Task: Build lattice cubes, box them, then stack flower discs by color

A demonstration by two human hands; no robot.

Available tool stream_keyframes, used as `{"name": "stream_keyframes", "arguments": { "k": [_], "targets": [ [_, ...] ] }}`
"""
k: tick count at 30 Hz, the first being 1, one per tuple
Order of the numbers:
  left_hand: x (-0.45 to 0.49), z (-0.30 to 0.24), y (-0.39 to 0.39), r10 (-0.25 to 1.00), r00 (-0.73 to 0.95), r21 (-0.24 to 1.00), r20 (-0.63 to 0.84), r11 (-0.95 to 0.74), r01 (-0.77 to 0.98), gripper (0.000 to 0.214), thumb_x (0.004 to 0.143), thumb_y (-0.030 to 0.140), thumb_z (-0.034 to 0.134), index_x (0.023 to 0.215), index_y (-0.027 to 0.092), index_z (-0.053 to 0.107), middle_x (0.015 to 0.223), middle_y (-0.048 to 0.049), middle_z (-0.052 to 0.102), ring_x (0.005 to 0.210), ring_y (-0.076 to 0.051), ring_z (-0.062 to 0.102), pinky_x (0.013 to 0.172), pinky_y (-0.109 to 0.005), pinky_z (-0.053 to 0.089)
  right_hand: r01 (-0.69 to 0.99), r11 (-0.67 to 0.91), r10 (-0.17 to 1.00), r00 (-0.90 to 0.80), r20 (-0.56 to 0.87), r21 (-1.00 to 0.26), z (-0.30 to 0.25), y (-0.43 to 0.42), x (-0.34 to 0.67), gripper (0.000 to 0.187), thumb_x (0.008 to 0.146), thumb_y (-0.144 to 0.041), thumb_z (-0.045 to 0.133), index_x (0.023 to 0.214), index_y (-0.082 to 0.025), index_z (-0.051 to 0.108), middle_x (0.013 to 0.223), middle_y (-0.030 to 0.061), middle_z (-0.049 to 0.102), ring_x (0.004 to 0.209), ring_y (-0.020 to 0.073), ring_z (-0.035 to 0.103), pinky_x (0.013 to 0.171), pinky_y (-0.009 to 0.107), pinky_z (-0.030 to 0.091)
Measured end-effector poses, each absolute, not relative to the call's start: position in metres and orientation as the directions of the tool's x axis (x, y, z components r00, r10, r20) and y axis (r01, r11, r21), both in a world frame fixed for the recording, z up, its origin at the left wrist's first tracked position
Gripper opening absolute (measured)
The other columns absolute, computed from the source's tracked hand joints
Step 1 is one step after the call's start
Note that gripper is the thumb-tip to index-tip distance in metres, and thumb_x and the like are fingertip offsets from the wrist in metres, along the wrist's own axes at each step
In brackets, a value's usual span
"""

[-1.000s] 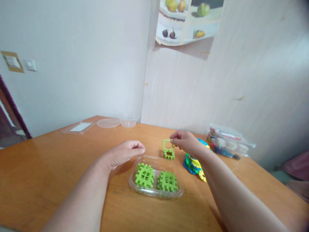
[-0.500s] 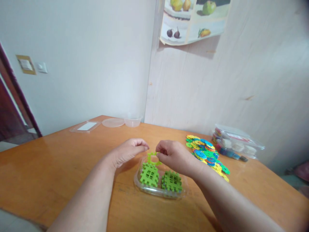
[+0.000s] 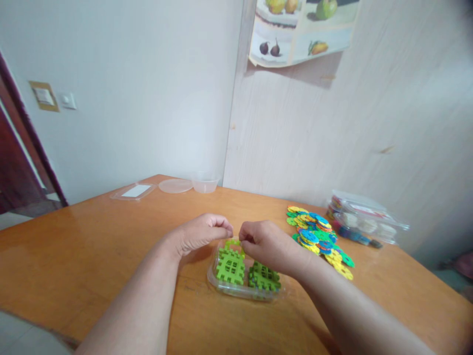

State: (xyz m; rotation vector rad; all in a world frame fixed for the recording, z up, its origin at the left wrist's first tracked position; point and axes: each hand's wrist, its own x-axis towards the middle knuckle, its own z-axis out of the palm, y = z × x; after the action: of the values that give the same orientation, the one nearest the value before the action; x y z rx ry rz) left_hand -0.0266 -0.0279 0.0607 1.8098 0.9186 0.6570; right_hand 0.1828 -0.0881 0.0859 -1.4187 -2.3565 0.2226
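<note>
A clear plastic tray (image 3: 248, 295) sits in front of me with green notched building squares inside. One stack of green squares (image 3: 230, 266) lies in its left compartment and a second stack (image 3: 264, 277) in the right one. My right hand (image 3: 271, 246) is closed over the tray's far side, pinching a yellow-green notched piece (image 3: 232, 243) that its fingers partly cover. My left hand (image 3: 207, 231) is just left of it, thumb and fingers drawn together close above the same piece. Whether those left fingertips hold anything is hidden.
To the right lies a pile of colourful plastic discs (image 3: 318, 236), with lidded clear boxes (image 3: 365, 219) behind it. At the table's back left are a flat clear lid (image 3: 133, 191), a round lid (image 3: 176, 186) and a clear bowl (image 3: 206, 184). The wall (image 3: 177, 98) rises behind.
The yellow-green piece has come down lower, against the top of the left stack. Both hands have closed in on each other, the left moving slightly right. The camera view has shifted a little.
</note>
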Motion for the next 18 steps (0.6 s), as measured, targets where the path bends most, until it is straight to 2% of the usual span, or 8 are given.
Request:
{"name": "stream_keyframes", "arguments": {
  "k": [4, 7, 13, 18],
  "targets": [
    [-0.0264, 0.0614, -0.0279, 0.823, 0.565, 0.920, 0.050, -0.258, 0.294, 0.030, 0.077, 0.041, 0.067, 0.093, 0.016, 0.072, 0.098, -0.0053, 0.073, 0.098, -0.023, 0.062, 0.091, -0.035, 0.043, 0.838, 0.466, 0.876, -0.393, 0.280, -0.283, 0.0873, -0.0909, 0.1787, 0.014, 0.083, -0.018, 0.051, 0.078, -0.020, 0.064, 0.070, -0.0001, 0.066, 0.061, 0.0106, 0.053, 0.054, 0.023, 0.026],
    [-0.0263, 0.0612, -0.0281, 0.827, 0.560, 0.920, 0.048, -0.255, 0.298, 0.031, 0.077, 0.043, 0.067, 0.093, 0.017, 0.072, 0.096, -0.0049, 0.073, 0.097, -0.023, 0.062, 0.091, -0.035, 0.043, 0.824, 0.494, 0.865, -0.431, 0.258, -0.278, 0.0872, -0.0922, 0.1776, 0.014, 0.081, -0.016, 0.051, 0.077, -0.020, 0.064, 0.070, -0.0003, 0.066, 0.061, 0.0107, 0.053, 0.054, 0.023, 0.026],
    [-0.0272, 0.0602, -0.0273, 0.813, 0.582, 0.918, 0.031, -0.254, 0.305, 0.025, 0.078, 0.036, 0.064, 0.091, 0.017, 0.073, 0.098, -0.0040, 0.073, 0.099, -0.022, 0.063, 0.094, -0.034, 0.043, 0.787, 0.525, 0.851, -0.496, 0.175, -0.325, 0.0864, -0.0929, 0.1783, 0.017, 0.076, -0.013, 0.050, 0.077, -0.021, 0.065, 0.070, -0.0019, 0.066, 0.060, 0.0105, 0.053, 0.054, 0.022, 0.028],
    [-0.0271, 0.0630, -0.0288, 0.813, 0.581, 0.909, 0.024, -0.260, 0.326, 0.023, 0.078, 0.034, 0.063, 0.089, 0.017, 0.073, 0.097, -0.0046, 0.074, 0.099, -0.023, 0.063, 0.092, -0.034, 0.044, 0.760, 0.523, 0.851, -0.490, 0.188, -0.385, 0.0913, -0.0940, 0.1806, 0.022, 0.077, -0.013, 0.049, 0.086, -0.021, 0.067, 0.074, -0.0018, 0.068, 0.064, 0.0114, 0.056, 0.056, 0.021, 0.033]
  ]
}}
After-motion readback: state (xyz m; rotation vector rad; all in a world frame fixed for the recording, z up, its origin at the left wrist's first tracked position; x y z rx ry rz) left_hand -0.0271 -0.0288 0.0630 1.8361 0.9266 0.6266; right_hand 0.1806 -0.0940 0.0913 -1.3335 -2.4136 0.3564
